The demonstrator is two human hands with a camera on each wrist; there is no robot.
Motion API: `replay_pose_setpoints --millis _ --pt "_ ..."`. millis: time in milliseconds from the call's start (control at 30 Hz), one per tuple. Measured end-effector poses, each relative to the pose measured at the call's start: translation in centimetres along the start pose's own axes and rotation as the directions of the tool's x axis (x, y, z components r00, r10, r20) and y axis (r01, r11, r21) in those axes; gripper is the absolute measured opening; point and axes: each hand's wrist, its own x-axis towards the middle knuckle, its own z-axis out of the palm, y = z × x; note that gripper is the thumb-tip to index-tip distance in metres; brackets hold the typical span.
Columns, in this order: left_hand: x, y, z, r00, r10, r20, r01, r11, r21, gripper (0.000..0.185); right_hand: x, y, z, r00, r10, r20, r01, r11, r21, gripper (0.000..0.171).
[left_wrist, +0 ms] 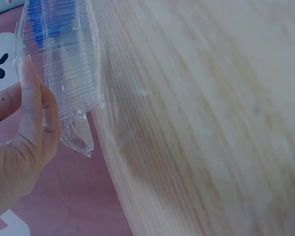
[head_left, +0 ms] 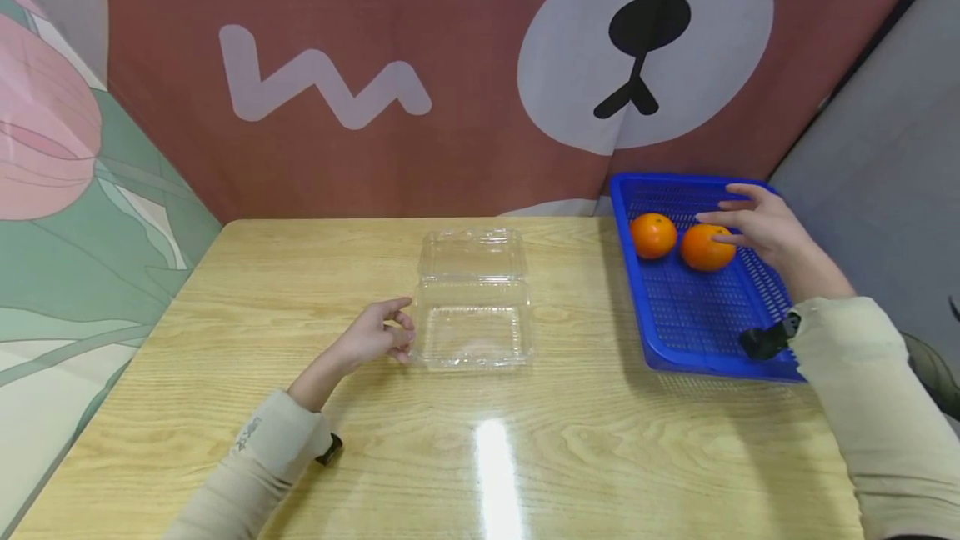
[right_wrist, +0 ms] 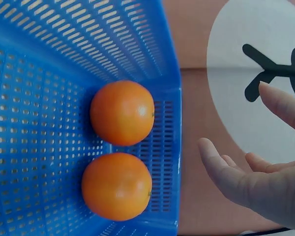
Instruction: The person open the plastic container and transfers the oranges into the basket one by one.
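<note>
Toward the far right of the desk, two round orange fruits lie side by side in the far end of a blue perforated plastic basket (head_left: 697, 323). The nearer-right orange (head_left: 706, 247) sits just under the person's right hand (head_left: 759, 225), whose fingers are spread and relaxed above it, its grip apart and holding nothing; whether a fingertip touches the fruit cannot be told. The other orange (head_left: 653, 235) lies just beside the first, close to the basket's left wall. From the right wrist view both fruits rest against the basket's end wall, with the open fingers (right_wrist: 221, 167) beyond the rim.

Near the middle of the light wooden desk (head_left: 570, 457) stands a clear plastic hinged clamshell box (head_left: 472, 327), its lid (head_left: 471, 253) folded back flat behind it. The left hand (head_left: 377, 335) rests beside the box's left edge, fingers loosely curled, its grip apart with fingertips at the box's wall; the left wrist view shows a fingertip (left_wrist: 28, 78) against the ribbed plastic.

Behind the desk hangs a brown cloth with a cartoon bear's face (head_left: 645, 48).
</note>
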Motion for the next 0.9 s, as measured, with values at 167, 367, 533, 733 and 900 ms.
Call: replay_pose_setpoints --millis 167,367,533,733,900 --pt "0.0 0.0 0.0 1.000 -0.007 -0.002 0.007 1.000 -0.005 0.062 -0.4 -0.4 0.5 1.000 -0.014 0.025 0.014 1.000 0.001 0.080" --pt "0.1 -0.1 -0.1 1.000 -0.003 -0.001 0.003 1.000 -0.002 0.062 -0.7 -1.1 1.1 0.998 -0.038 0.041 0.039 0.999 -0.011 0.083" --pt "0.1 -0.3 -0.1 1.000 0.007 0.011 -0.007 1.000 0.000 0.062 -1.5 -2.1 1.8 0.997 -0.051 0.053 0.052 0.999 -0.008 0.086" --pt "0.2 -0.3 0.0 1.000 0.007 0.008 -0.006 1.000 -0.006 0.062 -2.3 -3.1 2.4 0.994 -0.066 0.083 0.064 0.998 0.017 0.087" --pt "0.2 -0.3 0.0 1.000 0.008 0.006 -0.007 1.000 -0.010 0.062 -3.0 -3.9 3.1 0.989 -0.088 0.118 0.084 0.996 0.038 0.086"
